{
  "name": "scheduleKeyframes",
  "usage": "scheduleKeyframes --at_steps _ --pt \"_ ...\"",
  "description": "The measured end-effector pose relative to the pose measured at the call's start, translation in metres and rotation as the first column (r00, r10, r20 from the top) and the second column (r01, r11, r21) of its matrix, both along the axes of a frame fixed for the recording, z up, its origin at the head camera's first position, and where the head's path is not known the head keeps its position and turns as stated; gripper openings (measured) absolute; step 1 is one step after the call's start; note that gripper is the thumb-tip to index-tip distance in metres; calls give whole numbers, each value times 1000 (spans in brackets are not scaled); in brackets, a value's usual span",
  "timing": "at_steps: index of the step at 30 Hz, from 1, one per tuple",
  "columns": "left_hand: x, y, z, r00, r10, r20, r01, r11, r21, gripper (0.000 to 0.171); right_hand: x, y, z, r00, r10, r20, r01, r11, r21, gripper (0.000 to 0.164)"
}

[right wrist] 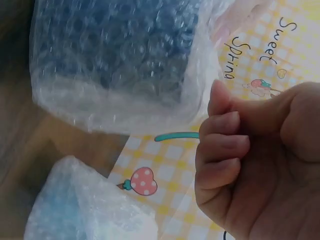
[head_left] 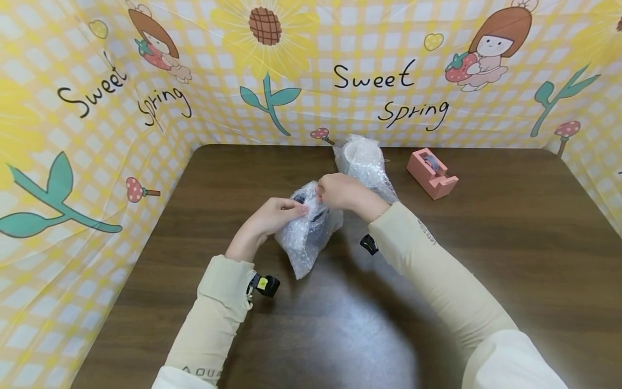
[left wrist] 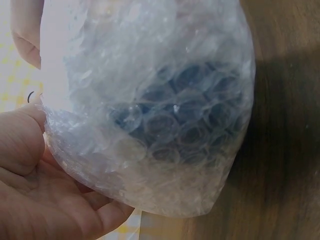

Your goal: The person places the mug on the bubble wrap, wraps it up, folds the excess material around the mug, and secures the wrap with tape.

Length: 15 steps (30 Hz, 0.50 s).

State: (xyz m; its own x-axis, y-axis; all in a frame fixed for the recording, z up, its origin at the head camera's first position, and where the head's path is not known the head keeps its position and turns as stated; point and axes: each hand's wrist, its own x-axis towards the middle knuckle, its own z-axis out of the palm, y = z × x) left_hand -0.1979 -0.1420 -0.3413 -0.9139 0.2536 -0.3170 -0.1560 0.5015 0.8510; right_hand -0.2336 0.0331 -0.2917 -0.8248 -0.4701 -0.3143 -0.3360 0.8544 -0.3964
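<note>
A bubble-wrap package [head_left: 303,248] with something dark blue inside is held up off the table between the two hands. My left hand [head_left: 269,220] grips its upper left edge with thumb and fingers; in the left wrist view the fingers of the left hand [left wrist: 55,200] pass behind the wrap [left wrist: 150,45]. My right hand [head_left: 344,190] pinches the upper right edge of the wrap. In the right wrist view the other fingers of the right hand [right wrist: 260,150] are curled in, beside the package [right wrist: 130,50]. What exactly lies inside is blurred by the bubbles.
Behind the right hand a second bubble-wrapped bundle [head_left: 364,159] stands near the table's back edge. To its right is a pink tape dispenser [head_left: 432,175] with a roll of tape. A yellow checked cloth [head_left: 311,108] hangs around the brown wooden table [head_left: 510,259].
</note>
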Motion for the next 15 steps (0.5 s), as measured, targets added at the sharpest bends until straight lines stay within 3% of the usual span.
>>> scheduleKeyframes --at_steps 10,15 --pt "2 0 2 1000 -7 -18 7 1000 -10 37 2 -2 -6 992 50 -112 -38 994 106 29" --pt "2 0 2 1000 -7 -14 7 1000 -19 37 6 -1 -10 983 16 -181 -4 997 72 25"
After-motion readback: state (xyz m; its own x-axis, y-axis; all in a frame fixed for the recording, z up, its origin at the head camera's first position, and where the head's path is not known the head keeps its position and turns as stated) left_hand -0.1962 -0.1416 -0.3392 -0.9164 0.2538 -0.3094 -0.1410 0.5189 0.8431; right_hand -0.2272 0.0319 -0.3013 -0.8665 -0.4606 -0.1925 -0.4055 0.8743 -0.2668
